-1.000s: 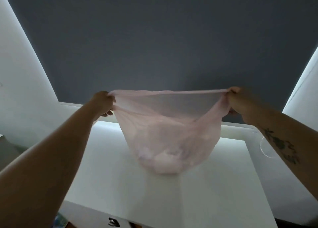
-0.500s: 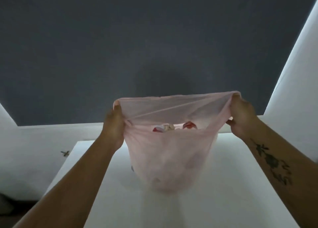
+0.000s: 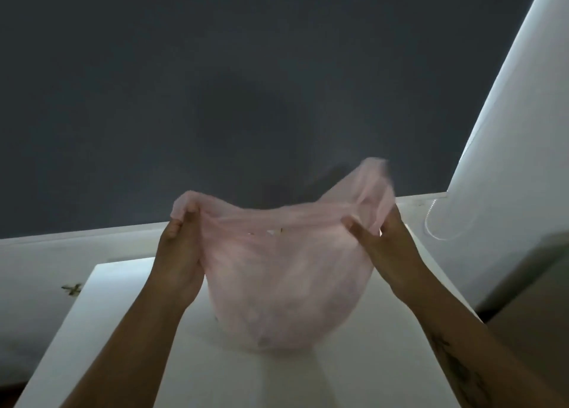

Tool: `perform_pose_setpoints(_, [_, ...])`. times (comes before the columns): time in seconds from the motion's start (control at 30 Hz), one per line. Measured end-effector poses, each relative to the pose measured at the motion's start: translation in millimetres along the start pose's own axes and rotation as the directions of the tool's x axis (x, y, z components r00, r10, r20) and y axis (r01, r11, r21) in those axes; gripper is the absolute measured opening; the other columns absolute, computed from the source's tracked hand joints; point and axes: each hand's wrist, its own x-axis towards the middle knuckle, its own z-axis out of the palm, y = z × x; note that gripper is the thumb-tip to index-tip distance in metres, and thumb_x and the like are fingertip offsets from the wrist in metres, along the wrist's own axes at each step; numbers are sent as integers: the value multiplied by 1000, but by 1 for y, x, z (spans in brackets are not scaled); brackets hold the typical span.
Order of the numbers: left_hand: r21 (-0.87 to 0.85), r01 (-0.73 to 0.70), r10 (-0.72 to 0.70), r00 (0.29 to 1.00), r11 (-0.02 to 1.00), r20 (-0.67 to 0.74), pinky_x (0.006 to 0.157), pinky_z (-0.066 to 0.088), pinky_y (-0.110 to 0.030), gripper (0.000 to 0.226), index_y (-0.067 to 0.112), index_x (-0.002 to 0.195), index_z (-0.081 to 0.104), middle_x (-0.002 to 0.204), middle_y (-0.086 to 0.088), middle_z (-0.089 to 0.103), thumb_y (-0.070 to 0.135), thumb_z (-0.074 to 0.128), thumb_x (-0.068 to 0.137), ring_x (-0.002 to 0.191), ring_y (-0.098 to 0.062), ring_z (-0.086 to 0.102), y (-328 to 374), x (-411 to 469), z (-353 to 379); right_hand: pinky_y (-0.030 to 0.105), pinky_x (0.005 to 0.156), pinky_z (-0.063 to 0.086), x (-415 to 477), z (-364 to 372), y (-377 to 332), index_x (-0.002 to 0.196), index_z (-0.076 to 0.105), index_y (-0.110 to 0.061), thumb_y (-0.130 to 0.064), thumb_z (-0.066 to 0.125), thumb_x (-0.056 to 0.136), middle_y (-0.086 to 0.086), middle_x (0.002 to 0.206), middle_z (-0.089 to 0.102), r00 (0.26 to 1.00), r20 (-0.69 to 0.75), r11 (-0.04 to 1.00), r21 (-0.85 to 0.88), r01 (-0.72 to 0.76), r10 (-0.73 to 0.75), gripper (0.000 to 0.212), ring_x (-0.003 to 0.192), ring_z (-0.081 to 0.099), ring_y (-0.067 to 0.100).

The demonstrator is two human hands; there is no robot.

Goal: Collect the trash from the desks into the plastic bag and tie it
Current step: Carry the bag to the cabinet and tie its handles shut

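With the pink plastic bag (image 3: 286, 287) now lowered onto the white worktop (image 3: 354, 377), our left hand (image 3: 180, 253) and right hand (image 3: 389, 247) pinch its rim, mouth narrowed, ready for tying.

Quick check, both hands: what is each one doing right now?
Left hand: closed, pinching the left rim of the pink plastic bag.
Right hand: closed, pinching the bag's right rim; the plastic there is blurred.

This looks like a plain indoor room, perhaps an office or a bedroom; which one cannot be told. A white desk (image 3: 354, 373) stands against a dark grey wall (image 3: 215, 99) with white trim, and a thin white cord (image 3: 431, 226) hangs at the right.
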Motion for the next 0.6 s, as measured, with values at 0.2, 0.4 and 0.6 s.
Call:
perform_pose_setpoints(0.2, [-246, 48, -102, 972, 968, -213, 68, 44, -27, 48, 26, 64, 41, 65, 8, 30, 59, 38, 98, 62, -9, 43, -4, -4, 49, 43, 83, 57, 40, -2, -7, 116, 65, -19, -54, 46, 97, 9, 109, 72, 963, 184, 819, 509, -263, 195, 44, 100, 71, 28])
perform_pose_setpoints(0.4, [-144, 2, -17, 995, 990, -100, 61, 55, -30, 12, 17, 97, 55, 71, 2, 59, 17, 65, 90, 66, -13, 63, -26, -19, 75, 36, 61, 59, 54, -6, 8, 104, 61, -10, -47, 81, 69, 8, 89, 75, 884, 416, 750, 509, -422, 215, 54, 82, 74, 29])
perform_pose_setpoints(0.6, [-17, -42, 37, 972, 999, -233, 94, 49, -43, 26, 28, 108, 70, 115, -2, 73, 43, 51, 99, 108, -23, 69, -35, -35, 75, 29, 57, 56, 54, 2, 39, 82, 76, -26, -52, 50, 94, -3, 84, 76, 840, 317, 811, 260, -523, 440, 38, 79, 72, 20])
